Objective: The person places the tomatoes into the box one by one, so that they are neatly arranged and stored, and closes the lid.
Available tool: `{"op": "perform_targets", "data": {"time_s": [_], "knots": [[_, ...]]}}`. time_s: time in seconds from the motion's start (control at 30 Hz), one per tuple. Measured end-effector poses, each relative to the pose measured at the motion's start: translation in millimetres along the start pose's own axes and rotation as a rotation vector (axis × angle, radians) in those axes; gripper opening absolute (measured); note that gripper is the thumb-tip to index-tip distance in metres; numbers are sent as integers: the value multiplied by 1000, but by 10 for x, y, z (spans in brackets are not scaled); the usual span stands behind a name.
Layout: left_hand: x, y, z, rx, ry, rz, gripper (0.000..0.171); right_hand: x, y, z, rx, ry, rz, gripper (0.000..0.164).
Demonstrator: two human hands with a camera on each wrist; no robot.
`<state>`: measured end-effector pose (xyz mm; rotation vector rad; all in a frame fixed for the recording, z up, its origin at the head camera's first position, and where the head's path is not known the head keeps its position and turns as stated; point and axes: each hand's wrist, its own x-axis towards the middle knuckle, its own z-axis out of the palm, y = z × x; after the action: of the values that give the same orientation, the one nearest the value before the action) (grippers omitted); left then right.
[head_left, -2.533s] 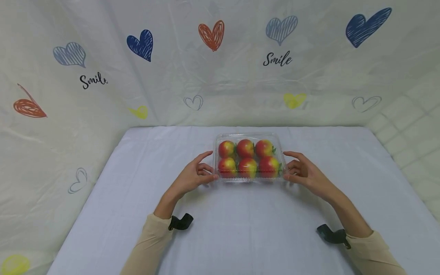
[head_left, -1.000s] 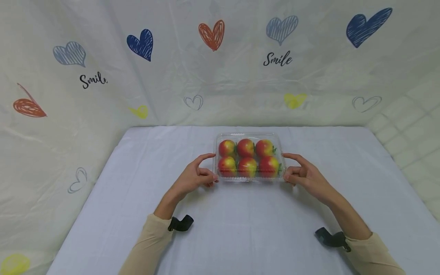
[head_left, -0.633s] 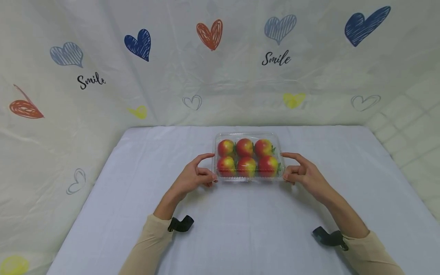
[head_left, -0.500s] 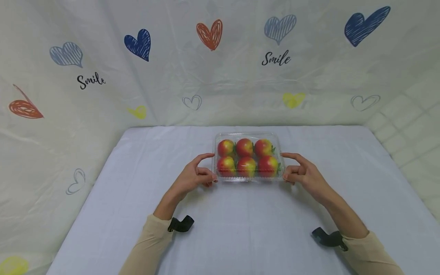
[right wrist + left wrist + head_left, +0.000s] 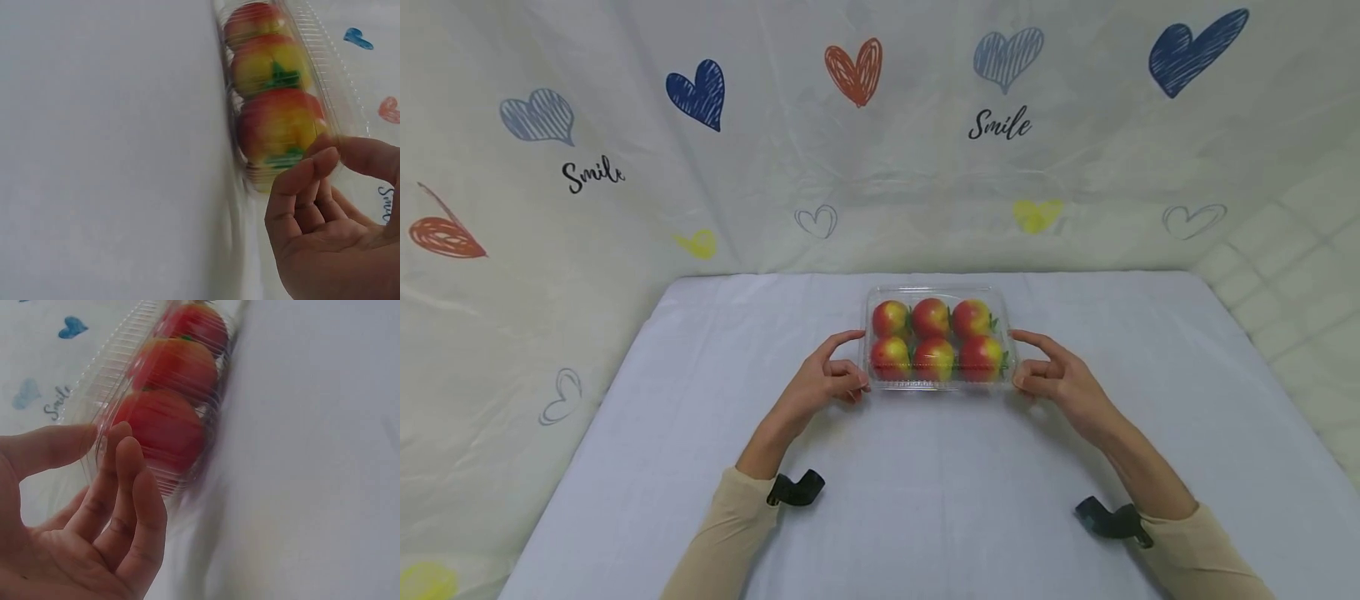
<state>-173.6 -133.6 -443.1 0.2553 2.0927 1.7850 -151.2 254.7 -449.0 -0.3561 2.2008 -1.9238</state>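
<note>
A clear plastic clamshell box [image 5: 936,386], lid closed, sits toward the far side of the table between both hands. Inside are several red and yellow fruits [image 5: 932,360] with green leafy bits, in two rows. My left hand [image 5: 820,379] pinches the box's front left corner between thumb and fingers, its index finger reaching along the left side. Mirroring it, my right hand [image 5: 1067,383] pinches the front right corner, index fingertip at the right side. In the left wrist view the thumb is on the ridged rim [image 5: 103,394]; the right wrist view shows the same grip on the other end.
A white cloth covers the table [image 5: 940,483]. Behind it hangs a pale curtain [image 5: 917,183] printed with hearts and "Smile". Black wrist cameras [image 5: 797,487] sit at both cuffs of the beige sleeves.
Both hands have drawn in from loosely spread fingers at the box's sides to pinching its front corners. Box, hands and backdrop have all shifted slightly up and left in the head view.
</note>
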Motion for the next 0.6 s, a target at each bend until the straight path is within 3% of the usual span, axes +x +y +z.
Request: {"op": "perform_targets", "data": {"time_s": [0.1, 0.37, 0.6], "knots": [[3, -7, -11, 3, -5, -3, 65, -9, 6, -21, -31, -30, 22, 61], [1, -31, -52, 17, -37, -6, 64, 0, 51, -58, 3, -91, -28, 60], [-4, -36, -50, 8, -48, 17, 67, 8, 22, -12, 9, -44, -7, 59]]}}
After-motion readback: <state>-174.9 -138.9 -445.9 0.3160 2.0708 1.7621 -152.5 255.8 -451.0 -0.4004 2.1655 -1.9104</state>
